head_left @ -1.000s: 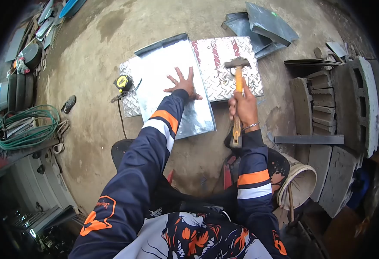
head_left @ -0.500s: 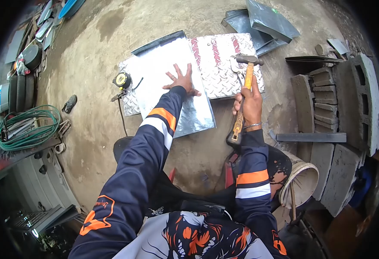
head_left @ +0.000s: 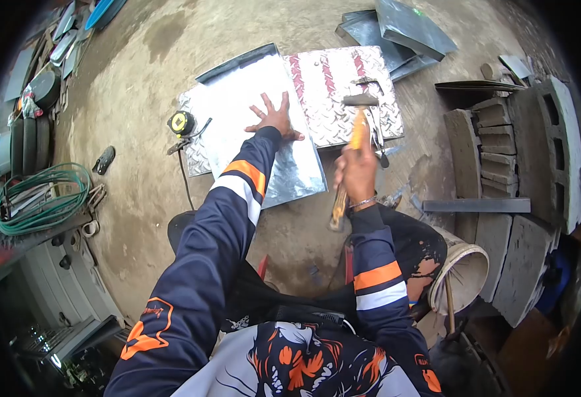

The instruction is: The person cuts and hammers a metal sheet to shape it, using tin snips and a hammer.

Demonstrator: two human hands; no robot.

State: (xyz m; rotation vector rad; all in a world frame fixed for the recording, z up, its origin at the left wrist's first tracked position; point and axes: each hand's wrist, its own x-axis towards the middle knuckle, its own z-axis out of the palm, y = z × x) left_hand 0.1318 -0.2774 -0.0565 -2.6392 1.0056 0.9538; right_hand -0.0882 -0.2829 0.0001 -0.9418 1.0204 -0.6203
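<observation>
My left hand (head_left: 274, 122) lies spread on a shiny sheet of metal (head_left: 237, 99), whose far edge is bent up into a lip. The sheet rests on a diamond-plate metal surface (head_left: 336, 126) with red marks. My right hand (head_left: 356, 172) is wrapped around the yellow handle of a hammer (head_left: 358, 132), slightly blurred, its head over the right part of the plate. Partly hidden behind the hammer, a metal hand tool (head_left: 373, 126) lies on the plate. A yellow and black tape measure (head_left: 181, 123) sits at the plate's left end.
Folded sheet-metal pieces (head_left: 413, 33) are stacked beyond the plate. Concrete blocks (head_left: 561, 159) and a metal bar (head_left: 477, 206) stand at right, near a bucket (head_left: 469, 278). A coiled green hose (head_left: 45, 198) lies at left.
My right hand has lifted the hammer off the plate's right side and moved it left, toward the sheet. My left hand stays spread on the sheet.
</observation>
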